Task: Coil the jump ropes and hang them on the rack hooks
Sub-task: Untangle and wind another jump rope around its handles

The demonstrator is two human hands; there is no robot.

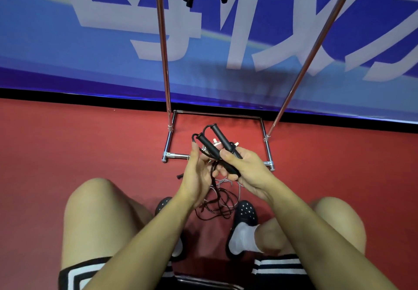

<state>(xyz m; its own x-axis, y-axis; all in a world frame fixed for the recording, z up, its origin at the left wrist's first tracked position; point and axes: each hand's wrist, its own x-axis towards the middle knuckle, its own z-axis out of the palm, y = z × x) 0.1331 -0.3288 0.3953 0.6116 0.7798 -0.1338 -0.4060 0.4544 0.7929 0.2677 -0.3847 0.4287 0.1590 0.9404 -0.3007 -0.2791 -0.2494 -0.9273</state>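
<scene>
Clamped in the right hand point(246, 167), both black handles point(217, 147) point toward eleven o'clock; the left hand point(196, 172), fingers relaxed, should gather the dangling cord point(218, 206) into even loops.

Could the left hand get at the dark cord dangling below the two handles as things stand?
Probably yes: the left hand is open right beside the dark cord, nothing lies between them, and the right hand holds the two black handles.
</scene>
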